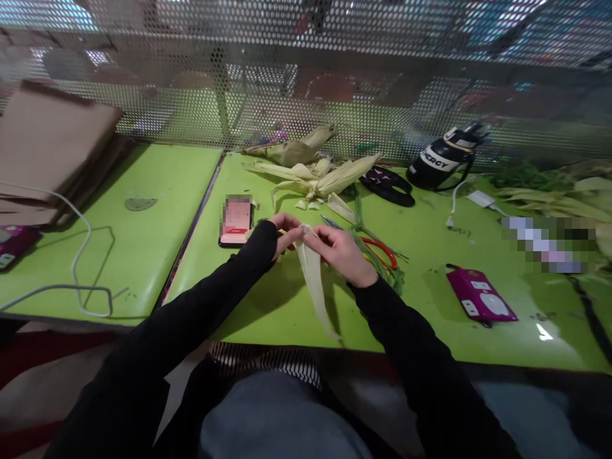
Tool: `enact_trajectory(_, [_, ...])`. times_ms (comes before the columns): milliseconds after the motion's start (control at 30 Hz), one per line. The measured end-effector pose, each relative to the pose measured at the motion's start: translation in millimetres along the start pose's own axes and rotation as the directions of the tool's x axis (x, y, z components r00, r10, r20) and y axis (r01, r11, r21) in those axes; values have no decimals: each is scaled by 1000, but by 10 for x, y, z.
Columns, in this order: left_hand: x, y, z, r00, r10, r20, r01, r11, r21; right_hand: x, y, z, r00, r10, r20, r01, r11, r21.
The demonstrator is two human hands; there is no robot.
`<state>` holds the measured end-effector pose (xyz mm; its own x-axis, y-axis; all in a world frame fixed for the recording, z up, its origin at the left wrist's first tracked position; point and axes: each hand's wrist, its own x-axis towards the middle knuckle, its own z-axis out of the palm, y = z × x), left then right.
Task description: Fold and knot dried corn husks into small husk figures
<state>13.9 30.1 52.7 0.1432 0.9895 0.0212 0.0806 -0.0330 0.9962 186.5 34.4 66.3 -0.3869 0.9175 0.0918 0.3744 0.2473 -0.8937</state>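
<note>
A pale strip of corn husk (pixel 314 280) hangs from my fingers over the green table, its pointed tip near the front edge. My left hand (pixel 287 234) pinches the top of it from the left. My right hand (pixel 345 254) grips the same end, thumb and fingers pressed together. Just right of that hand lie scissors with red handles (pixel 384 252), partly covered by green string (pixel 393 278). Beyond my hands several dried husks (pixel 329 178) are heaped, with small cut pieces (pixel 313 206) in front of them.
A phone (pixel 236 220) lies left of my hands. At the back right are a black bottle (pixel 442 158) and a black pouch (pixel 388 186). A purple power strip (pixel 480 296) sits to the right. Brown paper bags (pixel 48 146) and a grey cable (pixel 79 290) are left; perforated metal stands behind.
</note>
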Motion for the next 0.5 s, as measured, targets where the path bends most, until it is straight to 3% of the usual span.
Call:
enact_trajectory(133, [15, -24, -19, 999, -2, 34, 1, 999, 35, -12, -19, 4, 996, -22, -86, 25, 999, 32])
enact_trajectory(267, [10, -100, 3, 994, 101, 37, -102, 994, 40, -7, 18, 19, 983, -97, -155, 93, 995, -32])
enact_trajectory(400, [-5, -95, -50, 976, 194, 101, -206, 970, 130, -34, 10, 16, 975, -188, -116, 168, 973, -158])
enact_trajectory(500, [-6, -43, -86, 977, 126, 171, -144, 984, 103, -67, -10, 10, 952, -291, -92, 253, 920, -300])
